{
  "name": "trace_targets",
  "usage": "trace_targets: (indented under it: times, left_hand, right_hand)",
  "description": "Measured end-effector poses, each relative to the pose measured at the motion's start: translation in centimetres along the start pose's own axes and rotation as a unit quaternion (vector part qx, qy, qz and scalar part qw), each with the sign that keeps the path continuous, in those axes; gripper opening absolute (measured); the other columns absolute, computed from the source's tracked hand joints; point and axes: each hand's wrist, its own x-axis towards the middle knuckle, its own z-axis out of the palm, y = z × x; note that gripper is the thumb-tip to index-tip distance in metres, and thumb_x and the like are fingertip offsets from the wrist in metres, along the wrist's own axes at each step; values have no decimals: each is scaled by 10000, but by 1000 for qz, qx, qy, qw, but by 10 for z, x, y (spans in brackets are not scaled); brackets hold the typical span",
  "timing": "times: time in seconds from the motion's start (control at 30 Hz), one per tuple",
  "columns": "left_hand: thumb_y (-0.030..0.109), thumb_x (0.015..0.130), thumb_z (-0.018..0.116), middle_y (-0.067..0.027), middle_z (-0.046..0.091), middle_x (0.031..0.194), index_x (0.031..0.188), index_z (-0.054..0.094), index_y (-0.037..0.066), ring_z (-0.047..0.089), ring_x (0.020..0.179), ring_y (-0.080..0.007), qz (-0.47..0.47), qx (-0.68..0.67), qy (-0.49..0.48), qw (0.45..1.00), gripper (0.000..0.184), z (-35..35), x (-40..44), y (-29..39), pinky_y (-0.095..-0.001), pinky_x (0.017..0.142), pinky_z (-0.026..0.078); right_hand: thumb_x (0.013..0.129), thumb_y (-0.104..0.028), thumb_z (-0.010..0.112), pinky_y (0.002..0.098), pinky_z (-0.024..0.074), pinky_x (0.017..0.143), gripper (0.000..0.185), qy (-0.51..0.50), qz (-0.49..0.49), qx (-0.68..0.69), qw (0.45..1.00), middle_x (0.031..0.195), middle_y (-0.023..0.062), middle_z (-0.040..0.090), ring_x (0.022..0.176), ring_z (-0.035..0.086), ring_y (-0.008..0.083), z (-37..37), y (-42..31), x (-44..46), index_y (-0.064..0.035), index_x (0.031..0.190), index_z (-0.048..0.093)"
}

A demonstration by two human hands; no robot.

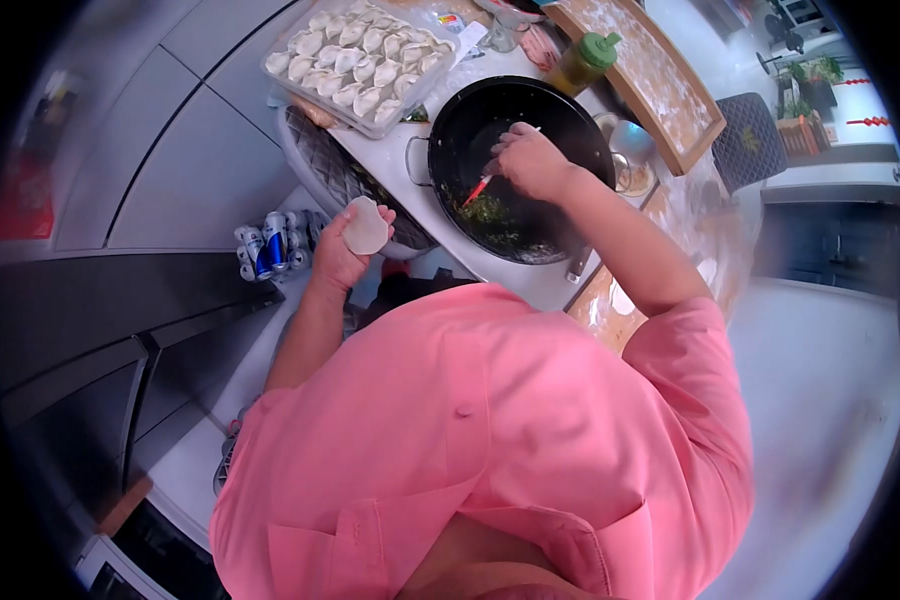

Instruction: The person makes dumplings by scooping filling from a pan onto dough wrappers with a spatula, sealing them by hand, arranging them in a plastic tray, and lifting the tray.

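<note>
My left hand (345,258) holds a round white dumpling wrapper (367,228) that lies over the palm and fingers, beside the black pan (515,97). Over the pan, my right hand (532,162) is closed round a thin utensil (477,190) with a red lower part; its exact kind is hard to make out. The utensil's lower end points down at chopped green filling (485,215) on the near left of the pan's bottom. Left of the pan, a clear plastic tray (378,128) carries rows of folded dumplings (353,60).
A green-capped bottle (585,62) stands behind the pan. To its right leans a floured wooden board (650,80). A dark chair (753,142) is farther right. Blue and silver cans (270,245) sit low at left. The floured table (705,225) continues right.
</note>
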Motion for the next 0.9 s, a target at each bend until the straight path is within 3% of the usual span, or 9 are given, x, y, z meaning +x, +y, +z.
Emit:
trace_targets:
  times: [0.13,0.23,0.37,0.43,0.6,0.67,0.8,0.87,0.9]
  left_hand:
    - [206,913,454,-237,553,1144,1165,460,-63,530,1106,-383,-23,-65,43,997,369,3,2,0,-476,891,472]
    - [220,929,401,-222,550,1156,1169,480,-42,532,1088,-375,-30,-40,58,997,364,11,-1,4,-493,934,432]
    - [229,934,396,-227,536,1189,1189,472,-35,514,1121,-378,-36,-31,50,998,376,15,-1,7,-501,943,421]
    - [242,939,393,-226,526,1206,1199,469,-34,507,1132,-372,-47,-44,52,997,387,11,1,6,-501,944,419]
    - [247,944,385,-227,514,1224,1220,456,-40,500,1147,-356,-50,-50,42,997,404,15,-2,7,-492,956,412]
    - [248,946,378,-230,513,1225,1229,449,-45,499,1152,-349,-46,-51,40,997,414,18,-2,6,-481,964,408]
    - [228,949,367,-227,485,1260,1269,403,-57,476,1180,-322,-22,-2,19,1000,431,26,-4,6,-433,1000,384]
    - [217,948,367,-225,473,1273,1278,390,-60,468,1189,-314,-14,6,3,1000,431,33,-4,6,-418,1009,378]
    - [196,941,390,-211,512,1222,1245,420,-63,509,1138,-310,1,3,9,1000,401,40,-5,7,-400,970,415]
  right_hand:
    - [686,-100,607,342,416,777,227,49,133,86,986,824,18,642,894,594,203,21,28,-31,-219,858,696]
    - [739,-152,575,400,485,791,235,-139,315,163,925,948,67,666,943,623,249,37,43,-36,-196,936,695]
    - [749,-188,555,397,492,818,279,-143,328,240,902,998,97,656,964,618,267,78,40,-43,-212,991,691]
    - [749,-178,544,385,490,827,288,-142,271,279,910,993,94,657,963,616,271,74,30,-38,-217,995,691]
    - [731,-150,552,346,480,817,312,-141,264,412,861,953,96,670,926,627,260,87,17,-20,-205,1005,693]
    - [717,-105,555,318,482,766,329,-139,276,506,805,883,89,678,844,638,222,92,17,-17,-186,1003,696]
    - [710,-54,545,288,477,669,338,-130,272,539,786,762,69,665,713,616,164,110,16,-15,-151,994,702]
    - [708,-30,537,265,455,581,337,-122,270,636,712,675,39,633,611,567,115,125,15,-15,-117,987,703]
    - [708,-30,537,265,455,581,337,-122,269,637,712,675,39,633,611,567,115,122,13,-15,-117,987,703]
